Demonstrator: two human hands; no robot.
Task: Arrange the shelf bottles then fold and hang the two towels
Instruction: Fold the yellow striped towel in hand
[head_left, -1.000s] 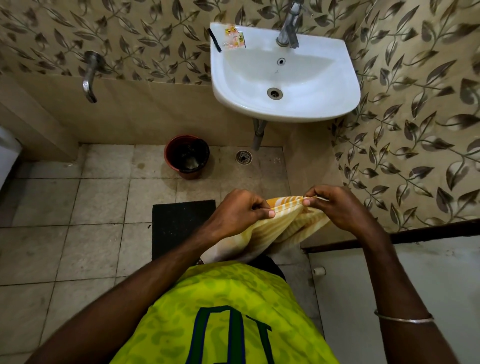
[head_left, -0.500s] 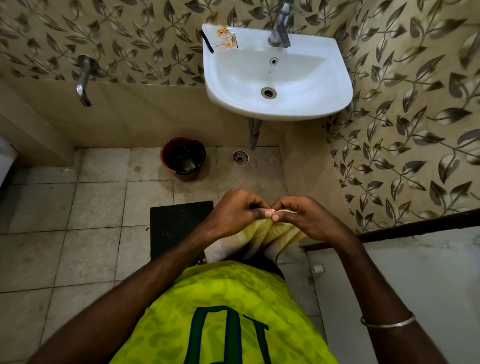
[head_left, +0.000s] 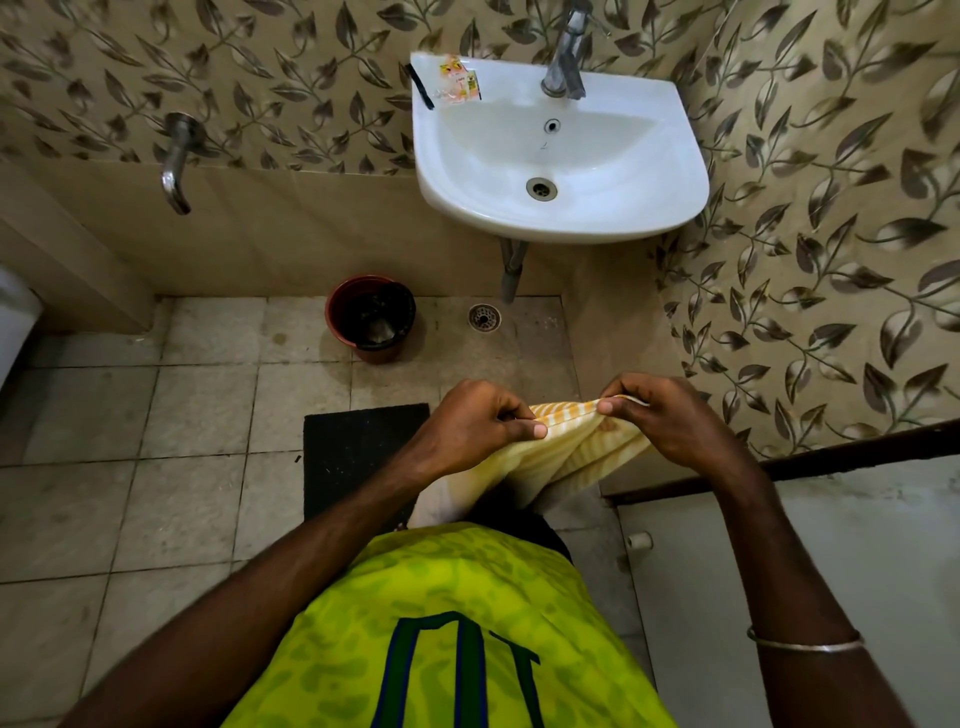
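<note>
From the head camera, looking down, my left hand (head_left: 475, 426) pinches the top edge of the yellow striped towel (head_left: 556, 457) between thumb and curled fingers, and my right hand (head_left: 670, 421) pinches the same edge a little apart from it — the cloth is stretched between them and hangs bunched down in front of my green shirt (head_left: 447, 623). A bangle (head_left: 805, 644) sits on my right forearm. Ahead, the white sink (head_left: 613, 218) is fixed to the leaf-patterned wall — under it, on the tiled floor, stand a red bucket (head_left: 335, 312) and a black mat (head_left: 343, 457).
</note>
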